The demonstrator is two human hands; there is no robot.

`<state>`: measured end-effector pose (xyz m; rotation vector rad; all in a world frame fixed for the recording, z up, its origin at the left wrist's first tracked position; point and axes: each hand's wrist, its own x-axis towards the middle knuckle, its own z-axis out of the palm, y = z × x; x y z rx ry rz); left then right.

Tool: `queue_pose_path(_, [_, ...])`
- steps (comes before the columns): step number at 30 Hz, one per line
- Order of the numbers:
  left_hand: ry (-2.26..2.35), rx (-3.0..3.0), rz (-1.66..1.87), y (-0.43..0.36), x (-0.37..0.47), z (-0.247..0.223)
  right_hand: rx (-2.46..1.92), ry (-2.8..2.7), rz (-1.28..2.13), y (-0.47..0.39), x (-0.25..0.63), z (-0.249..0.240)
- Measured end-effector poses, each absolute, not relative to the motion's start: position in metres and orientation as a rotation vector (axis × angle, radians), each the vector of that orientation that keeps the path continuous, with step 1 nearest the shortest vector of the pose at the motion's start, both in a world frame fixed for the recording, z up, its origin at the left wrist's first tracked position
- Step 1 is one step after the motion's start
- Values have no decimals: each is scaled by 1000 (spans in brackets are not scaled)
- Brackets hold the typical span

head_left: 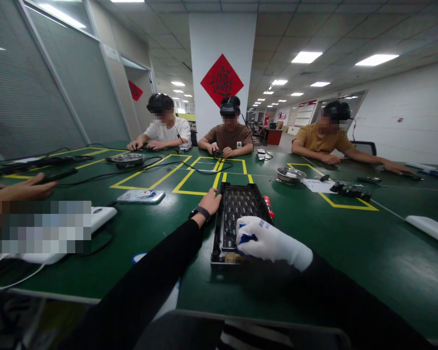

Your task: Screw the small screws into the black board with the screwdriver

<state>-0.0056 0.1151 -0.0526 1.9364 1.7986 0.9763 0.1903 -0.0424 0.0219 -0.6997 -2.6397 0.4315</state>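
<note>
A black rectangular case [217, 250] lies open in front of me, with rows of small metal bits in its tray. Bare, with a dark band at the wrist, my left hand [209, 203] rests against the case's left edge near the far end; its fingers are bent, and whether they pinch the edge is unclear. My right hand [257, 238] wears a white glove with blue on the palm side. It is over the near right part of the tray, fingers curled together; anything between them is hidden. Red objects [268, 206] show beyond the case's right side.
A phone-like slab [141, 196] lies left of the case. Metal bowls [291, 175] [127, 159] stand farther off. Black parts [350, 189] sit at the right, a white device [104, 216] at the left. Three people sit opposite; another person's hands [25, 188] reach in from the left.
</note>
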Motion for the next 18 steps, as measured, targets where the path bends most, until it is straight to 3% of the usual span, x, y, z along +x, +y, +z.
queue_pose_path(18, [1789, 1932, 978, 115, -5, -52, -716, -2651, 398, -43, 190, 22])
